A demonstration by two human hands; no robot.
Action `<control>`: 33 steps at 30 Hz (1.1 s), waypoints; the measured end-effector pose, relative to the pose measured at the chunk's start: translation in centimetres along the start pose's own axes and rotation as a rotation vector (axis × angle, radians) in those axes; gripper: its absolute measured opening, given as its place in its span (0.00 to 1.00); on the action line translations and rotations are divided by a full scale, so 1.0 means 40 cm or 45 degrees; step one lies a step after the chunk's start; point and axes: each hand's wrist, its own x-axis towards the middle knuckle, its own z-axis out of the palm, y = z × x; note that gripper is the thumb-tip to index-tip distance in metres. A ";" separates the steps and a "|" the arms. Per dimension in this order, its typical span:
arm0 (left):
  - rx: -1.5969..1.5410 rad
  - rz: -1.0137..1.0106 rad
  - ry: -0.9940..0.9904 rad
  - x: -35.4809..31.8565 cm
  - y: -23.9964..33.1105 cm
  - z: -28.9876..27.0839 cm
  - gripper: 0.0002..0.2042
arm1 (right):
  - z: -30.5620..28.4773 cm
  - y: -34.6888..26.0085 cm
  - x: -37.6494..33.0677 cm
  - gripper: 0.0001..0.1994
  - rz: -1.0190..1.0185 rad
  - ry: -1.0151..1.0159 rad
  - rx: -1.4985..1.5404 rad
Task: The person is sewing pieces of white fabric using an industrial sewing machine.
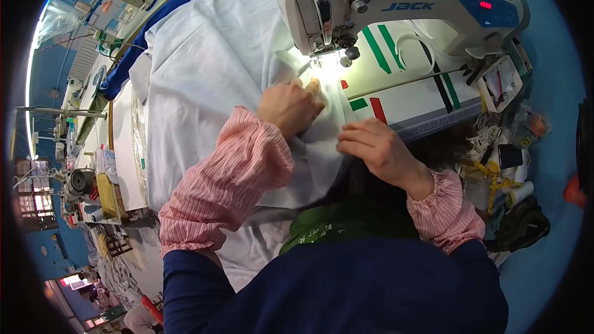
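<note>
A large white fabric (204, 68) spreads over the sewing machine's bed and hangs down toward my lap. My left hand (291, 106) lies on it just in front of the lit needle area, fingers apart and pressing down on the cloth. At the fabric's right edge, my right hand (383, 151) has its fingers together, the cloth edge at their tips; the thumb is mostly hidden. The white and blue sewing machine (322, 12) stands above, its presser foot washed out by the bright lamp.
Green, red and black tape strips (376, 49) mark the bed right of the needle. A ruler (439, 122) runs along its front edge. An open tray (500, 85) stands at the right, above thread spools (520, 193) and a yellow measuring tape (493, 179). More machines and tables line the left.
</note>
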 end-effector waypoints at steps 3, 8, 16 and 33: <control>-0.059 -0.027 0.006 0.009 -0.005 -0.010 0.20 | 0.001 0.009 0.043 0.09 0.120 0.143 0.081; -0.025 -0.007 0.040 0.013 -0.016 0.000 0.22 | 0.027 0.037 0.121 0.08 0.697 0.082 -0.225; -0.138 0.085 0.175 0.071 -0.118 -0.011 0.15 | 0.070 0.051 0.166 0.12 0.672 -0.142 -0.346; 0.059 0.177 0.700 -0.326 -0.641 -0.153 0.45 | 0.359 -0.319 0.302 0.15 1.350 0.047 2.418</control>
